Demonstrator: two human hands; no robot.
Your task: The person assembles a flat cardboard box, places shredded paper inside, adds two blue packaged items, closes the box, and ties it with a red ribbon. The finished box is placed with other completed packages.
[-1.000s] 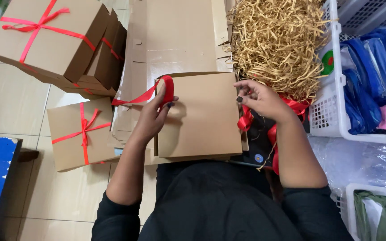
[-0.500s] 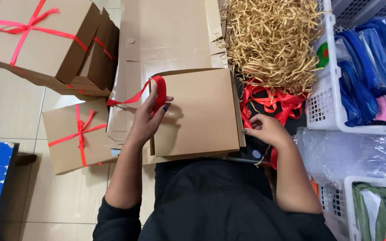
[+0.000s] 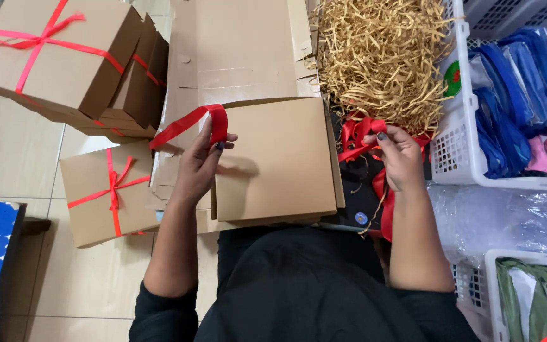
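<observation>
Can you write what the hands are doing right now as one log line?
left hand: holds red ribbon on brown box | right hand: grips ribbon bundle | beside: paper shreds

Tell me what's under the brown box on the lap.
Under the brown box a flattened cardboard sheet shows beyond its far edge, and something dark sticks out at its right. The rest beneath is covered.

The plain brown box (image 3: 276,158) covers whatever lies beneath it, and the red ribbon (image 3: 191,123) slips out of sight under its left edge. The right hand (image 3: 401,158) buries part of the ribbon bundle (image 3: 356,136). Right of the box, the white basket (image 3: 457,152) runs off frame.
</observation>
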